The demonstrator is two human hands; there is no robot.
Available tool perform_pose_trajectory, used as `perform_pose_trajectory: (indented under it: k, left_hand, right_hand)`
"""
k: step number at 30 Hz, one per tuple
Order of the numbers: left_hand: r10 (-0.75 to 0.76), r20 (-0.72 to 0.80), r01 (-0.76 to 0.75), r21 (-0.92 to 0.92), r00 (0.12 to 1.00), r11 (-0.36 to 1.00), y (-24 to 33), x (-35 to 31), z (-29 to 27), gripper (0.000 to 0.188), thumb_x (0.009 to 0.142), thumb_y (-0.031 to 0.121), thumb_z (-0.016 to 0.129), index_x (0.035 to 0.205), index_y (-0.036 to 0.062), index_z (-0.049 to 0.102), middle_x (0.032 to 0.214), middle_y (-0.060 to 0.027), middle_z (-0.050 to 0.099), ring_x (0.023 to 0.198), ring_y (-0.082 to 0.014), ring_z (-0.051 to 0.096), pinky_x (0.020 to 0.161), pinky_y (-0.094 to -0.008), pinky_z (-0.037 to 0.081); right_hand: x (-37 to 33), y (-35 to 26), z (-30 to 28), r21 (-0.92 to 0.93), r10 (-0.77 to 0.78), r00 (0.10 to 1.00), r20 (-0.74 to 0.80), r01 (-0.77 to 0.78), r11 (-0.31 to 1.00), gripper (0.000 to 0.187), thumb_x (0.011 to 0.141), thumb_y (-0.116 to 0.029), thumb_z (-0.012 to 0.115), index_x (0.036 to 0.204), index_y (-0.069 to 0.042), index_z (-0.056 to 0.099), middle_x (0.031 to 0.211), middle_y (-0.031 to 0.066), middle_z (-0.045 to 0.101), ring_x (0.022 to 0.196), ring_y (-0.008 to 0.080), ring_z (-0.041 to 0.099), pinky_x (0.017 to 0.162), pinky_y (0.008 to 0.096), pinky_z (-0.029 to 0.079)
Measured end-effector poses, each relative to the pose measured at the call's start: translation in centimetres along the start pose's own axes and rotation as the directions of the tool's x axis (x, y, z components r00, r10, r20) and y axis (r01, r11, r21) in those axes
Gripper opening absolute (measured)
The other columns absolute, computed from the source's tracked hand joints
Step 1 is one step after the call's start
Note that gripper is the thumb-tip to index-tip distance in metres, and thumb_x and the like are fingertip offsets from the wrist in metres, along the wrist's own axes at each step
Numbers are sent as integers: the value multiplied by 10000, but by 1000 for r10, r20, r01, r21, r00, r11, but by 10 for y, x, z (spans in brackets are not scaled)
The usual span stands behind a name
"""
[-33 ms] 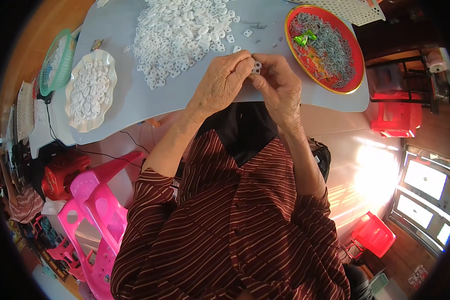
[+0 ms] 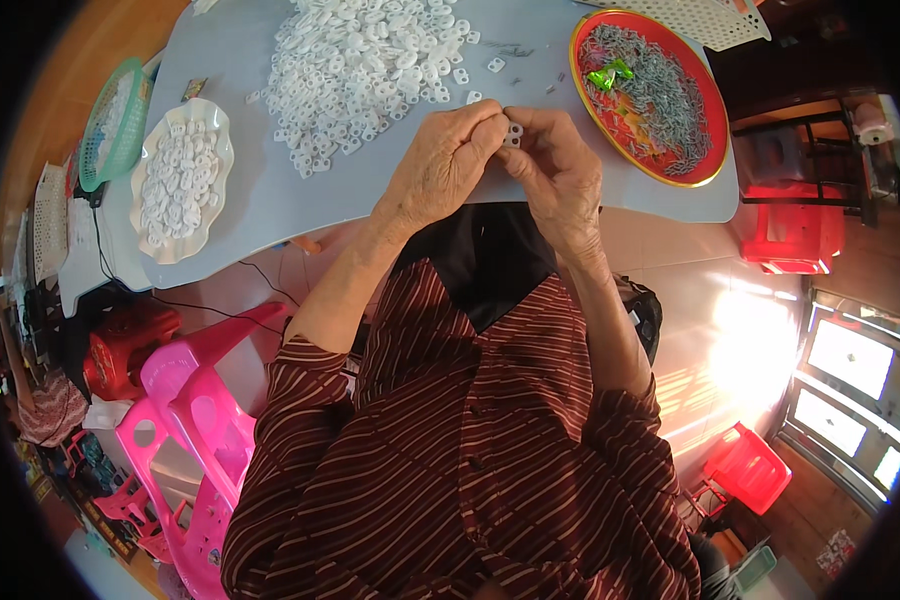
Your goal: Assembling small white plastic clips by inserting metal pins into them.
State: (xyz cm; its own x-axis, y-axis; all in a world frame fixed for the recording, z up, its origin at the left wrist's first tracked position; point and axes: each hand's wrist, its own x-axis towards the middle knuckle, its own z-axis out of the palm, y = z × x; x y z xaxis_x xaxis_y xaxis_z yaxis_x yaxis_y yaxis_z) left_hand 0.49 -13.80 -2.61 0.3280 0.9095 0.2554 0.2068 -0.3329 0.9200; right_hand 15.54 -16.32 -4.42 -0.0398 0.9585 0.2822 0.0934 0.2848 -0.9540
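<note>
Over the table's near edge, my left hand (image 2: 445,162) and my right hand (image 2: 562,172) meet at the fingertips. Between them shows a small white plastic piece with holes (image 2: 513,135), pinched by the closed fingers of both hands. Part of the piece is hidden behind my fingers. Beyond my hands lies a big heap of similar white plastic pieces (image 2: 355,75). To the right, a red round tray with a gold rim (image 2: 712,95) holds many small grey metal pins (image 2: 660,90) and a green wrapper (image 2: 610,75).
At the left of the blue-grey table (image 2: 270,215) stands a scalloped white dish (image 2: 225,150) of white pieces, beside a green basket (image 2: 140,110). Pink plastic chairs (image 2: 205,410) are at the lower left. Red stools (image 2: 790,230) stand right. A black cord (image 2: 200,304) hangs near the table.
</note>
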Motion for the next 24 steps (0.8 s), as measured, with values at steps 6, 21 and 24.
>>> perform_pose_trajectory:
  k: [6, 21, 24]
  left_hand:
    - [21, 38, -20, -17, 999, 1000, -5, 0, -1, 291, 931, 247, 442, 792, -9, 453, 635, -121, 432, 554, -188, 355, 523, -322, 371]
    - [-57, 105, 60, -24, 993, 998, 2, 1, -3, 325, 929, 268, 427, 777, -18, 462, 605, -105, 413, 553, -167, 366, 528, -323, 372]
    - [-37, 120, 39, -12, 992, 999, 1, -1, -4, 322, 925, 263, 429, 769, -17, 464, 599, -92, 401, 562, -152, 359, 531, -318, 366]
  right_hand:
    - [-1, -2, 0, -150, -84, 996, 6, 84, 985, 267, 791, 12, 683, 1031, 7, 569, 770, 44, 594, 676, 90, 555, 618, 232, 469]
    - [-2, -7, -1, -222, -169, 986, -2, 165, 961, 193, 807, 29, 661, 974, 19, 564, 807, 95, 651, 728, 151, 646, 659, 253, 504]
    - [-3, -5, -1, -216, -185, 983, 2, 181, 960, 178, 818, 16, 661, 967, 21, 565, 816, 97, 658, 736, 147, 649, 661, 252, 507]
